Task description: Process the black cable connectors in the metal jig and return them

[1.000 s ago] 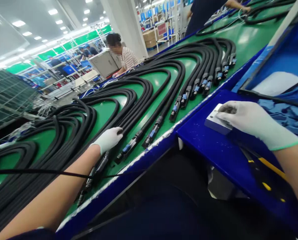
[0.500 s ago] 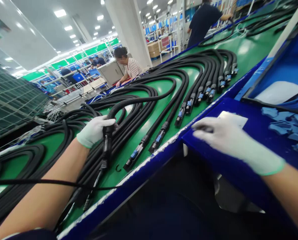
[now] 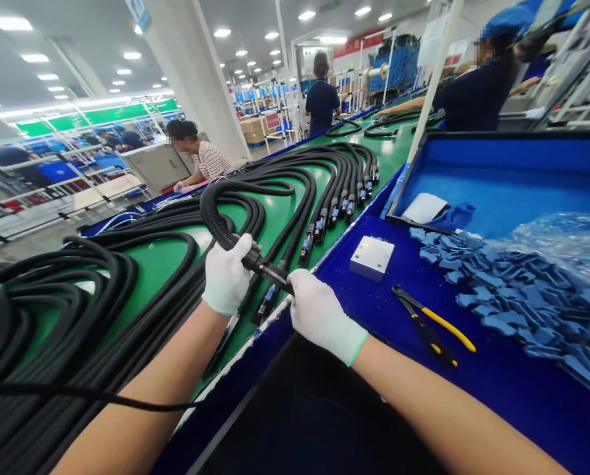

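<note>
My left hand (image 3: 227, 276), in a white glove, is wrapped round a black corrugated hose (image 3: 214, 214) just behind its end fitting. From that fist the black end fitting (image 3: 269, 269) points right, over the table edge. The gloved fingers of my right hand (image 3: 322, 315) are closed round the tip of this fitting, hiding it. Behind and below lie finished-looking hose ends with blue clips (image 3: 319, 224), in a row on the green table (image 3: 176, 274). One hose end (image 3: 266, 305) rests directly under the held fitting.
On the blue side surface are a white block with holes (image 3: 372, 256), yellow-and-black pliers (image 3: 433, 323) and a heap of blue plastic pieces (image 3: 527, 297). A blue tray (image 3: 517, 178) stands behind them. Several people work farther off. A thin black cable (image 3: 87, 394) crosses my left forearm.
My right hand has come left from over the blue surface and closed on the fitting's tip. My left hand has turned the hose end from hanging down to pointing right. The view has swung right.
</note>
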Available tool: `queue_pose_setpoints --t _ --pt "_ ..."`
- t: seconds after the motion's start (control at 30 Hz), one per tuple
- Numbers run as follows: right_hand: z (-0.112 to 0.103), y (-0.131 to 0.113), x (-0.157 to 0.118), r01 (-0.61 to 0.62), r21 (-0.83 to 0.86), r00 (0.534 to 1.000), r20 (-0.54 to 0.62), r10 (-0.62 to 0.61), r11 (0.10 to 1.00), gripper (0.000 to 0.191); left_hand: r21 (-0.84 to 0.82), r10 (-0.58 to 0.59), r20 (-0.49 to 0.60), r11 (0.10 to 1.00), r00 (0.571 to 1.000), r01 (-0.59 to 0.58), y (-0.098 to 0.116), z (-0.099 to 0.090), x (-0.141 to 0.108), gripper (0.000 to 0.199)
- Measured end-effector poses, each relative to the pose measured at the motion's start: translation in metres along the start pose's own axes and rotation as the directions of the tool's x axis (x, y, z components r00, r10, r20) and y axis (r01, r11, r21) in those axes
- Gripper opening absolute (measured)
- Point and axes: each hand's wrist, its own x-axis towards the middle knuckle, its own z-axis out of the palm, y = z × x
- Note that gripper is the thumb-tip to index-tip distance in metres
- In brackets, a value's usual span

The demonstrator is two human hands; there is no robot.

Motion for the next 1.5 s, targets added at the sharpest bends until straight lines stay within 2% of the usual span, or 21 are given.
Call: queue_pose_setpoints --t 0.1,0.27,0.4,0.5,0.67,0.73,0.83,0.87,0.93,1.0,1.07,1.1,1.13,1.17,1.2,1.23,1.27,1.33,1.4,1.47,1.5 --pt "-0.01 0.007 -0.004 -0.022 0.026 0.999 -0.037 0.023 0.999 0.029 -0.064 -0.039 -0.009 0.997 0.999 0.038 -0.007 0.01 -0.004 0.023" --pt "-0.013 0.015 -0.007 -0.069 0.032 0.998 0.011 0.068 0.997 0.018 -0.099 -0.041 0.069 0.994 0.997 0.048 0.005 0.021 -0.012 0.023" --pt "-0.013 0.017 -0.006 0.015 0.033 1.0 -0.016 -0.015 0.999 0.021 -0.106 -0.052 0.062 0.993 0.997 0.059 0.012 0.026 -0.016 0.022" --pt "-0.013 0.017 -0.002 0.058 0.064 0.998 -0.03 -0.056 0.996 0.018 -0.066 -0.061 0.044 0.996 0.997 0.064 0.013 0.028 -0.018 0.022" --pt "-0.013 0.02 -0.001 -0.002 0.271 1.0 -0.006 0.004 0.963 0.01 0.078 -0.052 -0.03 0.995 0.998 0.054 0.008 0.028 -0.023 0.02" --pt "-0.01 0.021 -0.003 -0.062 0.316 0.998 0.024 0.057 0.947 0.02 0.094 -0.055 -0.028 0.994 0.998 0.057 0.004 0.029 -0.024 0.02" --pt "-0.006 0.022 -0.006 -0.156 0.288 0.987 0.071 0.141 0.945 0.061 -0.007 -0.101 0.029 0.995 0.994 0.101 0.0 0.03 -0.024 0.022" --pt "-0.006 0.023 -0.007 -0.169 0.26 0.985 0.085 0.152 0.951 0.066 -0.042 -0.121 0.054 0.992 0.991 0.123 -0.001 0.029 -0.023 0.024" --pt "-0.01 0.025 -0.009 -0.159 0.197 0.984 0.112 0.139 0.967 0.052 -0.026 -0.148 0.09 0.988 0.985 0.15 -0.004 0.024 -0.022 0.03" --pt "-0.02 0.028 -0.013 -0.127 0.145 0.986 0.123 0.109 0.981 0.037 0.08 -0.078 0.004 0.994 0.997 0.077 -0.007 0.016 -0.022 0.033" --pt "-0.035 0.028 -0.018 -0.084 0.099 0.99 0.123 0.071 0.992 0.033 0.245 0.164 -0.01 0.957 0.986 -0.157 -0.011 0.01 -0.027 0.036" --pt "-0.043 0.027 -0.02 -0.061 0.072 0.99 0.13 0.051 0.996 0.032 0.3 0.315 0.105 0.894 0.943 -0.332 -0.014 0.008 -0.03 0.037" --pt "-0.051 0.025 -0.023 -0.039 0.041 0.989 0.145 0.033 0.998 0.029 0.3 0.437 0.281 0.806 0.854 -0.511 -0.018 0.008 -0.034 0.037" --pt "-0.06 0.024 -0.025 -0.023 0.011 0.985 0.17 0.021 1.0 0.026 0.243 0.504 0.473 0.714 0.723 -0.657 -0.022 0.009 -0.039 0.035" --pt "-0.069 0.024 -0.028 -0.014 -0.008 0.979 0.201 0.015 1.0 0.022 0.163 0.524 0.615 0.647 0.589 -0.745 -0.026 0.012 -0.043 0.031" --pt "-0.08 0.024 -0.031 -0.017 -0.01 0.973 0.231 0.019 1.0 0.018 0.102 0.523 0.687 0.618 0.505 -0.779 -0.029 0.017 -0.046 0.028" --pt "-0.091 0.027 -0.035 -0.036 0.003 0.968 0.25 0.034 0.999 0.015 0.079 0.508 0.709 0.632 0.489 -0.771 -0.032 0.023 -0.049 0.027" --pt "-0.117 0.04 -0.048 -0.13 0.047 0.967 0.226 0.116 0.99 0.025 0.11 0.422 0.687 0.745 0.592 -0.658 -0.033 0.035 -0.053 0.026" --pt "-0.139 0.059 -0.067 -0.301 0.026 0.946 0.129 0.296 0.953 0.038 0.155 0.264 0.656 0.869 0.707 -0.469 -0.027 0.047 -0.053 0.026" --pt "-0.15 0.08 -0.089 -0.485 -0.145 0.866 0.058 0.497 0.863 0.038 0.187 0.103 0.622 0.943 0.777 -0.274 -0.017 0.057 -0.05 0.028" --pt "-0.15 0.089 -0.1 -0.517 -0.271 0.837 0.038 0.546 0.812 0.033 0.194 0.036 0.609 0.962 0.793 -0.193 -0.011 0.061 -0.048 0.029"
